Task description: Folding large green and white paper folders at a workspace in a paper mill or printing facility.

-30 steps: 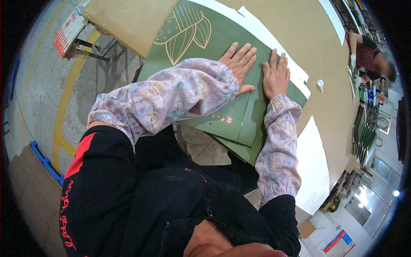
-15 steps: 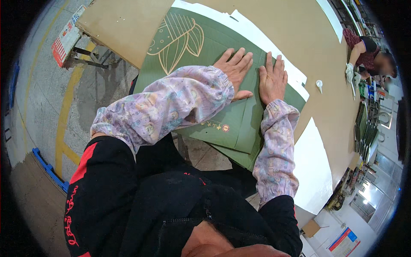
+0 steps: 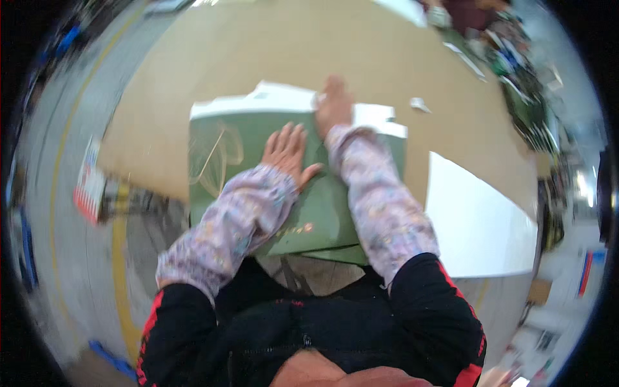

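Note:
A green printed sheet (image 3: 251, 138) with a pale gold leaf outline at its left lies at the table's near edge. White paper strips (image 3: 284, 95) stick out along its far side. My left hand (image 3: 284, 153) rests flat on the green surface near its middle, thumb spread to the right. Farther forward, my right hand (image 3: 334, 108) is over the sheet's white far edge. Motion blurs its fingers, so their grip does not show. Under the near edge of the sheet, another green layer (image 3: 335, 255) peeks out.
A large white sheet (image 3: 477, 226) lies on the brown table (image 3: 271, 45) to the right. A small white object (image 3: 420, 104) sits beyond my right hand. At the far right, a co-worker (image 3: 465, 18) stands near stacked green pieces (image 3: 529, 106).
My right hand has moved forward from lying flat on the green sheet to its white far edge. My left hand stays flat on the sheet. The whole view has turned.

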`<state>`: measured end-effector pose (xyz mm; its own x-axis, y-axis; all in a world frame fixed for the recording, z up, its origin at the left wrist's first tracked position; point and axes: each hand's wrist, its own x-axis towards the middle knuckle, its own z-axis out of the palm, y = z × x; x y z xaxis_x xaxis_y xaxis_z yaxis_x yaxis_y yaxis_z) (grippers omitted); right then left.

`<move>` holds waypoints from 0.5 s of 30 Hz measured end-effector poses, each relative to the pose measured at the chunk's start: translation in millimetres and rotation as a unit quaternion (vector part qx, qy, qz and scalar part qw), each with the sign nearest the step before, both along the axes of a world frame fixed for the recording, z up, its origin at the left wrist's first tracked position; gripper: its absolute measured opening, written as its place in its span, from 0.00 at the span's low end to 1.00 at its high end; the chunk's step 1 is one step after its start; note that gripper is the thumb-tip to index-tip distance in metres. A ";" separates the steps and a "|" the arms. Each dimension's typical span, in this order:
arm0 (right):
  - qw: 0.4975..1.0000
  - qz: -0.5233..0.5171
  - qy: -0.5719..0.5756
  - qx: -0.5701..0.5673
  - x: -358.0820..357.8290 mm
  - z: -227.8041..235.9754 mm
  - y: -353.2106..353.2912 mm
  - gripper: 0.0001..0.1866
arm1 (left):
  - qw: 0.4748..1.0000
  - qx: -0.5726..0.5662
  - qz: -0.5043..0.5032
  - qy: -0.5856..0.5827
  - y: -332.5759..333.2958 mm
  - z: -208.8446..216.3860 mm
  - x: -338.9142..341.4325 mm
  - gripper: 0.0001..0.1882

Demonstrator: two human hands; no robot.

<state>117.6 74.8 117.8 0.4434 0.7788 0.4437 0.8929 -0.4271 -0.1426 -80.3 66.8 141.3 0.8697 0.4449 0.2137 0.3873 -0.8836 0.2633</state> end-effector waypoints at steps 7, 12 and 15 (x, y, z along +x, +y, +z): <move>0.993 0.042 0.075 -0.077 -64.3 14.8 -137.8 0.38 | 0.997 0.002 0.068 -0.044 17.4 -8.0 -14.3 0.35; 0.990 -0.008 0.088 -0.108 -79.6 66.4 -220.2 0.45 | 0.958 -0.011 0.286 -0.008 102.0 4.3 -128.2 0.42; 0.973 -0.144 0.106 -0.148 -71.3 81.8 -254.2 0.53 | 0.925 -0.301 0.206 -0.108 146.7 -39.6 -161.3 0.44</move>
<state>46.3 -179.4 199.6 0.7197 0.6878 0.0947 0.6936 -0.7061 -0.1427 -241.6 213.5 101.7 0.5650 0.8245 -0.0317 0.5392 -0.3400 0.7705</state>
